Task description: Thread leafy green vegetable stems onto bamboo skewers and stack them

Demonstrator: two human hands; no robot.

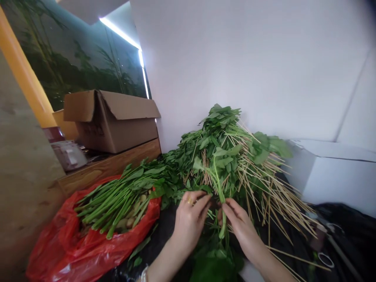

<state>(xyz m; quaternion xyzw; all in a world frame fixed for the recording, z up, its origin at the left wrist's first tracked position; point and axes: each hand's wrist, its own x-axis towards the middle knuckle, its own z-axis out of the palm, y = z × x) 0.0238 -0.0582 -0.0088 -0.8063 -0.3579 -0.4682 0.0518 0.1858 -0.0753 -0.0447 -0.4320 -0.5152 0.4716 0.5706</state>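
1. Right hand [239,221]: thumb and fingers closed on a leafy green stem [218,184], nearly upright between both hands.
2. Left hand [190,213]: half curled, fingertips close together just beside the stem; cannot tell whether gripping anything.
3. Beyond both hands: heap of leafy greens [220,117], thin sticks [289,196] spreading rightward.
4. Left of left hand: red plastic bag [117,256], green stalks [108,205] on top.
5. Right of right hand, farther out: white box [343,180].

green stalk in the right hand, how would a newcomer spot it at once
In front of the pale wall, find the big pile of leafy greens, then drop to the person's right hand before it. The green stalk is held there nearly upright, thicker than the straight tan sticks beyond it.
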